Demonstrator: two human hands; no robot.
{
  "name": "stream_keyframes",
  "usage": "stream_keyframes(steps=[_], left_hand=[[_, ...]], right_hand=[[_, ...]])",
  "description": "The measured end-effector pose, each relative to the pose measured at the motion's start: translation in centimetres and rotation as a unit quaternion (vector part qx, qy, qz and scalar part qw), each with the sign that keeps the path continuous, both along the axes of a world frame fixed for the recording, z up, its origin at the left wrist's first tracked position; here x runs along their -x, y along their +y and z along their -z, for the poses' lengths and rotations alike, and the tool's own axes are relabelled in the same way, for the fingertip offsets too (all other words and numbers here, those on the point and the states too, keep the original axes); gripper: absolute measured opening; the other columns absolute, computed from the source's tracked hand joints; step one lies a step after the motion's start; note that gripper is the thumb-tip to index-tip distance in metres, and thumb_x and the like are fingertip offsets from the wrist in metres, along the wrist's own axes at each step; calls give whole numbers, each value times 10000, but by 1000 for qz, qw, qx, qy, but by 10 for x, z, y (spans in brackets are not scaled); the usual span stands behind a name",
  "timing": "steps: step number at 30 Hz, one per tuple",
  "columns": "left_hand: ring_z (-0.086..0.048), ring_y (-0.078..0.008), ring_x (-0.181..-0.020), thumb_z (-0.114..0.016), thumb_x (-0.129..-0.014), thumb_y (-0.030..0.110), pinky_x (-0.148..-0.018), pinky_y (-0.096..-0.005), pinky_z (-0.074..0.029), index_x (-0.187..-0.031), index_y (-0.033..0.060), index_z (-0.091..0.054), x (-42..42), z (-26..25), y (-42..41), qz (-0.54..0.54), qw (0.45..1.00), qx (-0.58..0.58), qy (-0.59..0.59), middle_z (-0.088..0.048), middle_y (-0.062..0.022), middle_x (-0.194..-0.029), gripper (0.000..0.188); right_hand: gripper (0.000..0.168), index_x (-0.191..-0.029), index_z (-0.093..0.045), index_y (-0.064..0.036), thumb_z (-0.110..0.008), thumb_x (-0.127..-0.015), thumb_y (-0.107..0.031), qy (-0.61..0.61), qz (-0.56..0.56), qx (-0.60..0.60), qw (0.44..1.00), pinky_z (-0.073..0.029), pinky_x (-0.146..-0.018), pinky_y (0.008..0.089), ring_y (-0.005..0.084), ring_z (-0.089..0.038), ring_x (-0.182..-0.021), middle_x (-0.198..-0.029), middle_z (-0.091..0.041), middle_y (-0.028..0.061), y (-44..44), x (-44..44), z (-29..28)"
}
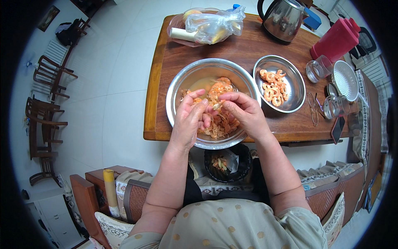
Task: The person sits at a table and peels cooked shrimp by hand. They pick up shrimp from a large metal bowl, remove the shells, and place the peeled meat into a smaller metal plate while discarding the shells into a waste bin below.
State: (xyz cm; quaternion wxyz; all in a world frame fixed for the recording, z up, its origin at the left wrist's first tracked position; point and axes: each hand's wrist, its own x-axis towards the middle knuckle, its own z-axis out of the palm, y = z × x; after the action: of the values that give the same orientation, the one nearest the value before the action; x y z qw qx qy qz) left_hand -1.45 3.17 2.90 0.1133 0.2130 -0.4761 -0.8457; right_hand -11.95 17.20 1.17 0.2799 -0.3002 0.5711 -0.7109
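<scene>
Both hands are over a large metal basin [174, 102] that holds whole cooked shrimp [221, 86], loose shells [219, 126] and cloudy liquid. Between the thumb and forefinger of my right hand [245, 113] is a small pale piece of shrimp [218, 105]. My left hand [192, 115] is just left of that piece, its fingers curled and thumb near the forefinger; whether it grips anything is hard to tell. Right of the basin, a smaller metal bowl [293, 81] holds several peeled shrimp [275, 88].
On the wooden table [199, 51] are a bagged bundle on a plastic tray [175, 40], an electric kettle [284, 23], a red jug [335, 40], glasses [315, 70], a white strainer [345, 79], eyeglasses and a phone [338, 129]. Below the table edge stands a lined bin [228, 177].
</scene>
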Motion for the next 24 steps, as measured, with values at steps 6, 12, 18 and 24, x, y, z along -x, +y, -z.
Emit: stream_keyframes(steps=[6,12,18,24], left_hand=[[-510,-59,-567,-570,-865,50,-455,-157,-391,-1264,29,-371,-2,3,-2,-20,999,32,16,-584,-54,-852,447],[-502,-55,-586,-605,-830,15,-467,-160,-388,-1269,37,-371,-3,0,-9,-53,997,47,17,-585,-42,-870,498],[-494,-44,-576,-617,-838,45,-467,-148,-375,-1274,32,-369,-1,1,-2,-30,997,67,20,-600,-33,-843,502],[-486,-29,-574,-586,-879,80,-469,-144,-381,-1245,19,-411,0,4,-1,-38,995,81,33,-599,-51,-883,411]], right_hand=[[217,-1054,-631,-35,-607,-840,-60,120,48,-11,992,-494,-724,243,134,-585,-881,-1007,-604,79,-4,-7,0],[191,-1011,-642,-22,-616,-835,-92,213,90,-118,966,-489,-688,245,169,-606,-830,-983,-614,103,0,-4,-11],[225,-978,-639,-1,-619,-864,-194,177,40,-65,981,-468,-617,229,126,-586,-747,-863,-614,68,-2,-3,3],[211,-920,-651,-50,-600,-888,-253,-211,-33,-83,973,-342,-482,157,14,-459,-553,-681,-562,-29,7,-1,-12]])
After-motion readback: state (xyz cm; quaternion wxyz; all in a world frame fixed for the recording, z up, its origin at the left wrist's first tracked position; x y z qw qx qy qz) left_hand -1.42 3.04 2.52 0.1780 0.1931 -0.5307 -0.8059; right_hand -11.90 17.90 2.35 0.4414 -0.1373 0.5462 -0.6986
